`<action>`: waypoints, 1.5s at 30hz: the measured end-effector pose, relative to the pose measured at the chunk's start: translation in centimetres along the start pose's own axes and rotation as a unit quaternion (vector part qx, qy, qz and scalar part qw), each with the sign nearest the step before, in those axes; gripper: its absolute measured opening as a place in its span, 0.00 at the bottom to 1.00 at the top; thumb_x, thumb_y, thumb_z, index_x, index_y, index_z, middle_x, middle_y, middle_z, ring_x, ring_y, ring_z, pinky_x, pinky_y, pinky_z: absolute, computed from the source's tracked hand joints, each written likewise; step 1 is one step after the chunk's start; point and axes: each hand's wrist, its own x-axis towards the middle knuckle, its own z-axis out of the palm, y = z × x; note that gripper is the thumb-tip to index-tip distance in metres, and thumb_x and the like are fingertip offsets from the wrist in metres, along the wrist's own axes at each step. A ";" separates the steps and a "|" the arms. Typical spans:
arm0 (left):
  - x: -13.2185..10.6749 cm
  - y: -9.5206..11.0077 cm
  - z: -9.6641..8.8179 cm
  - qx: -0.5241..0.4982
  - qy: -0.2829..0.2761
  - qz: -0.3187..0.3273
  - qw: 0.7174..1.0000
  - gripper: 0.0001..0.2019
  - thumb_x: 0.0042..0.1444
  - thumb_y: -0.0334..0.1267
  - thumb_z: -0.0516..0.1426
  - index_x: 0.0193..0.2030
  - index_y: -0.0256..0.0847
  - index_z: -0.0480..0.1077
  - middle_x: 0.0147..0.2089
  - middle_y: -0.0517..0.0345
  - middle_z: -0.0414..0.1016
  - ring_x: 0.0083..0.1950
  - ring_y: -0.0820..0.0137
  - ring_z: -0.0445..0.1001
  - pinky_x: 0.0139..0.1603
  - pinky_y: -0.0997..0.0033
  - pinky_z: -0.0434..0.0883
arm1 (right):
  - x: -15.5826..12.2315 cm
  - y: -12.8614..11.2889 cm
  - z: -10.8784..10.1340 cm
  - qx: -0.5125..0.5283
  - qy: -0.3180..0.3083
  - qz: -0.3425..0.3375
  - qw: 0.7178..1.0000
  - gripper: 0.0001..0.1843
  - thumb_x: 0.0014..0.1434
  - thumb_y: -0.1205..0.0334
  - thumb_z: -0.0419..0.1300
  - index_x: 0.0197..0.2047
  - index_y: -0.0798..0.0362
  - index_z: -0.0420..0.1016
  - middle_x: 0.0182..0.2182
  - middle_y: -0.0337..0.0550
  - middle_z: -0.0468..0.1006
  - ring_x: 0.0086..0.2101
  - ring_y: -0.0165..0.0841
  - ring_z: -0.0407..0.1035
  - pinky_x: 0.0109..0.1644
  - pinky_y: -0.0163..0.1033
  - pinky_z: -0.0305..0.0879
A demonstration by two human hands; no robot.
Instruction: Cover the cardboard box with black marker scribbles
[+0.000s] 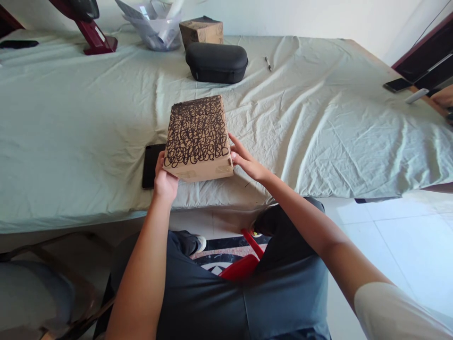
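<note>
- Cardboard box [198, 137], covered on its upper face with black looping scribbles, is held close to the near edge of the surface [71, 132], roughly at the middle of its width.
- Its scribbled face is tilted up toward the camera; whether its far lower edge rests on the sheet cannot be told.
- The left hand [164, 182] is closed around the box's near left corner from below, with the thumb laid against the left side.
- The right hand [246, 160] is set against the right side, its fingers [237, 144] spread and pressed flat along the near right edge.
- A dark phone [150, 165] is seen lying flat just left of the box, partly covered by it and touched by the left wrist.
- A pale green sheet is draped over the whole surface, wrinkled on the right and hanging over the near edge.
- Wide bare stretches of sheet are left to either side of the box and behind it.
- Well apart toward the far edge, a black case [216, 63], a small brown carton [201, 30] and a marker [268, 63] are laid out.
- At the right edge, a second phone [398, 85] is found beside another person's hand [444, 99].
- Below the near edge, a red stool [244, 264] is seen between the person's knees.
</note>
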 end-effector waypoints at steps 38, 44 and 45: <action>0.1 1.8 0.1 0.045 -0.023 0.067 0.996 0.22 0.61 0.56 0.66 0.49 0.40 0.73 0.43 0.51 0.73 0.55 0.56 0.74 0.50 0.59 0.70 | 0.7 0.7 -1.0 -0.021 0.012 -0.006 1.000 0.54 0.69 0.23 0.61 0.87 0.38 0.55 0.74 0.53 0.70 0.63 0.52 0.73 0.68 0.66 0.77; -0.7 4.3 0.9 0.115 -0.017 0.174 0.978 0.20 0.61 0.46 0.71 0.55 0.36 0.78 0.37 0.59 0.67 0.41 0.67 0.69 0.48 0.63 0.70 | 0.3 -3.2 -3.0 -0.156 0.132 -0.104 0.973 0.48 0.62 0.19 0.67 0.72 0.44 0.78 0.78 0.56 0.66 0.69 0.61 0.69 0.69 0.69 0.74; -0.9 5.2 1.1 0.135 -0.003 0.211 0.968 0.17 0.62 0.41 0.71 0.54 0.37 0.78 0.36 0.61 0.67 0.39 0.70 0.68 0.49 0.65 0.71 | 0.0 -4.6 -3.6 -0.158 0.158 -0.136 0.965 0.45 0.64 0.19 0.66 0.69 0.42 0.80 0.77 0.52 0.68 0.71 0.62 0.68 0.69 0.67 0.74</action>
